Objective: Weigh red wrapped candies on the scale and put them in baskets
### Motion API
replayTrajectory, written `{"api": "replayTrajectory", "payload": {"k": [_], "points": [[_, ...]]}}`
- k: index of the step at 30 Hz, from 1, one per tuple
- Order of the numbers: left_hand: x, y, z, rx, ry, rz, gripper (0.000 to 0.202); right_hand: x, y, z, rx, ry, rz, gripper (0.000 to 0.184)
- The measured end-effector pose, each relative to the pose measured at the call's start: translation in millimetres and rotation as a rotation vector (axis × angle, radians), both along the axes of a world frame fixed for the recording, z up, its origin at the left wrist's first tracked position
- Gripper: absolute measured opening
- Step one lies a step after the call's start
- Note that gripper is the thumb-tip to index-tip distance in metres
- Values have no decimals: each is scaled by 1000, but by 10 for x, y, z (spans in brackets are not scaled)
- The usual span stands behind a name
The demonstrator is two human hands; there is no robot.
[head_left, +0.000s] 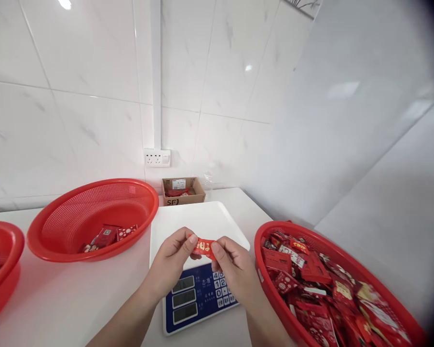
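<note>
A small red packet (204, 246) with yellow characters is stretched between my two hands. My left hand (175, 255) pinches its left end between thumb and fingers, and my right hand (229, 260) pinches the right end the same way. Both hands are above a digital weighing scale (202, 214) with a white platform. Below them shows its blue panel (198, 308) with three dark display windows and a number keypad, partly covered by my right hand.
Right of the scale, a red basket (262, 260) is heaped with red packets. Another red basket (94, 185) at back left holds a few packets; a third (16, 236) is cut off at the left edge. A cardboard box (184, 200) stands behind the scale, below a wall socket (157, 158).
</note>
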State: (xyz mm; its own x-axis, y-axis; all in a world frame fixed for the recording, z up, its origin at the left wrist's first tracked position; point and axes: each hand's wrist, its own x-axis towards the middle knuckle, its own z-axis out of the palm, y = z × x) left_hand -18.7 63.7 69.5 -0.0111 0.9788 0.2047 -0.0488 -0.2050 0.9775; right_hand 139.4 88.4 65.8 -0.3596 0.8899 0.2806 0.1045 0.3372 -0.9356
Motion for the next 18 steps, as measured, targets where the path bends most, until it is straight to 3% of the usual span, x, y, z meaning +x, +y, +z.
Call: {"api": "replayTrajectory", "payload": {"k": [4, 7, 11, 15, 18], "points": [[-78, 2, 8, 3, -21, -14, 38, -8, -78, -15, 64, 12, -58, 31], [-167, 4, 5, 6, -25, 35, 37, -42, -156, -59, 240, 60, -186, 13], [-237, -4, 15, 32, -28, 111, 36, -165, -259, -65, 524, -30, -173, 28], [-237, -47, 54, 79, -29, 134, 37, -292, -287, -28, 557, -221, -117, 27], [-237, -73, 76, 106, -30, 145, 36, -316, -290, -11, 574, -171, -173, 27]]}}
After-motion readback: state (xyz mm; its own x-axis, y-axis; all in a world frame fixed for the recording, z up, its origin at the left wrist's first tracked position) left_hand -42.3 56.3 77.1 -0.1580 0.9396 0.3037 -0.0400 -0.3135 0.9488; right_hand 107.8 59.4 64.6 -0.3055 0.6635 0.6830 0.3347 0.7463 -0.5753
